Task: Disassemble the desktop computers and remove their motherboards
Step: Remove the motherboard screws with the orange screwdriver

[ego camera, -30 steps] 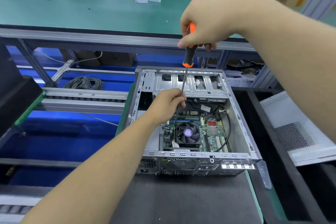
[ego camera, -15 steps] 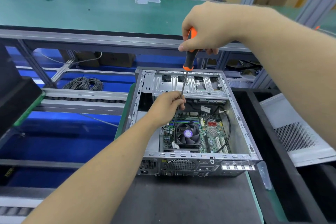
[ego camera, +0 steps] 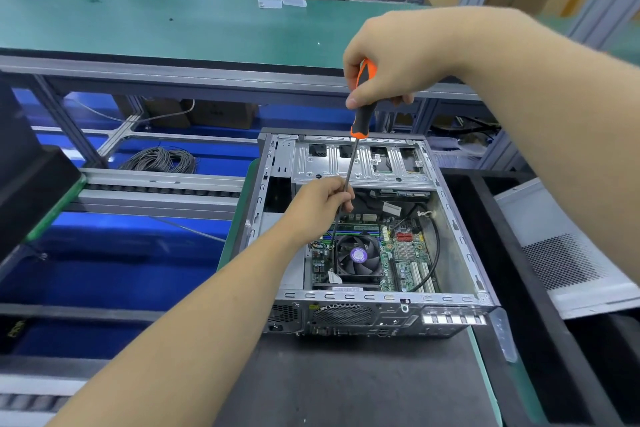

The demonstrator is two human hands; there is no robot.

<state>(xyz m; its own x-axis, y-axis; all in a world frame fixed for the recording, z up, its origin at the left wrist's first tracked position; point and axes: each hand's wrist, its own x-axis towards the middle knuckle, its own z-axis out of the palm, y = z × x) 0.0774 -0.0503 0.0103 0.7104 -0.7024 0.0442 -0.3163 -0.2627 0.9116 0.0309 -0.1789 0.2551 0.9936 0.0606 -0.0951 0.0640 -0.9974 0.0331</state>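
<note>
Two hands on rubbery orange-black screwdriver (ego camera: 360,114), right hand (ego camera: 391,59) grip wraps handle, left hand (ego camera: 318,204) pinches steel shaft

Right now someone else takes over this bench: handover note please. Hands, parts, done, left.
Right hand grips the screwdriver by its orange and black handle, held nearly upright.
Left hand pinches the shaft low down, steadying it; the tip sits at the left edge of the CPU fan.
Computer case lies open on the black mat; a perforated side panel lies to its right.
Done: case opened.
Left: motherboard is in the case with fan and black cable in place. Which screws are out, I cannot tell.
</note>
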